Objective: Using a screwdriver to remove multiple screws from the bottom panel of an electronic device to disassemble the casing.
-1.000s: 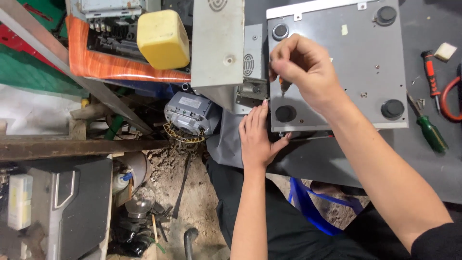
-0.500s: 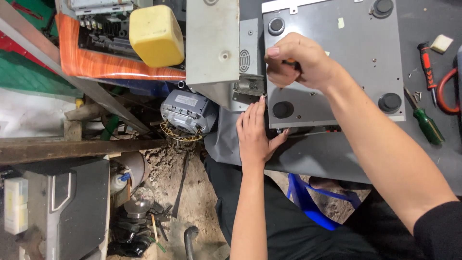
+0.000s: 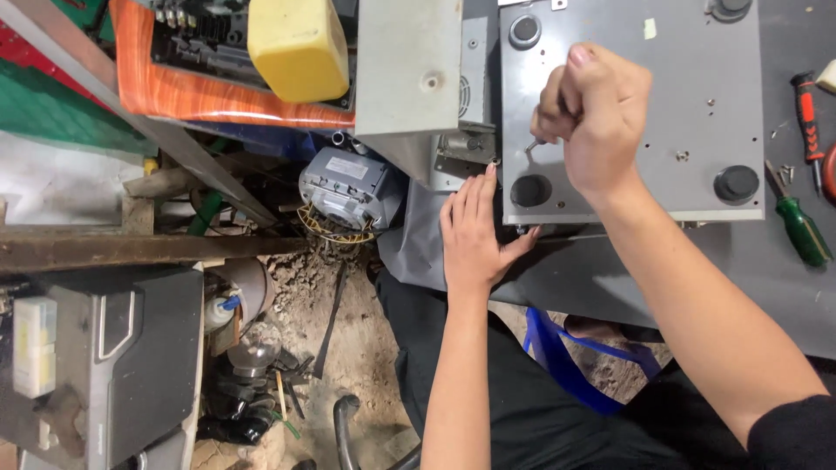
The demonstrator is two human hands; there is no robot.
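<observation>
Head view looks down on a grey table (image 3: 784, 287) carrying a grey metal case (image 3: 662, 104), bottom up, with round black feet (image 3: 530, 190). The right hand (image 3: 592, 113) is fisted over it, closed around a thin bent metal tool (image 3: 533, 146) whose tip meets the panel just below the knuckles. The left hand (image 3: 475, 235) lies flat and open, fingers pressed to the case's near-left corner, bracing it.

That corner sits right at the table edge, with a drop to a dirt floor (image 3: 348, 339) strewn with a motor (image 3: 344, 187) and other junk; a hard twist could likely skid the case off, or the tool could slip toward the left fingers. Loose screws (image 3: 786, 171) beside a green-handled screwdriver (image 3: 799, 228), right of the right hand, may roll. Open room lies only to the right.
</observation>
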